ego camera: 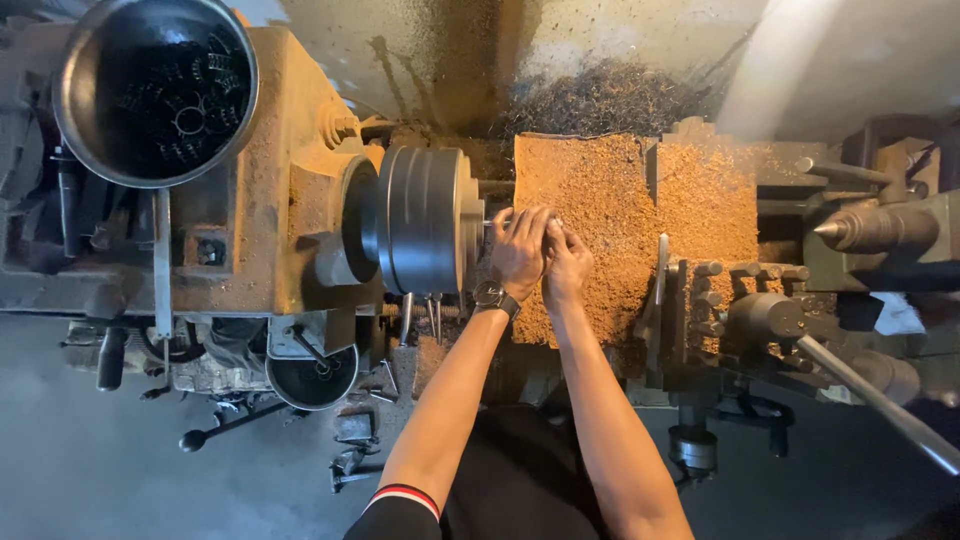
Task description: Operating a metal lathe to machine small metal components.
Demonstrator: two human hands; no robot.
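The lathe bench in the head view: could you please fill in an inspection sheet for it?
Surface: lathe bed buried in orange-brown swarf.
Job's things: grey chuck with a thin spindle stub at its face; what the hands hold is hidden.
Clutter: metal bowl of dark ring parts on the headstock; dark turnings heaped behind.
Grips: left hand, wearing a wristwatch, and right hand pressed together beside the chuck.
Cables: nothing seen.
Surroundings: tailstock centre at right; grey floor below.
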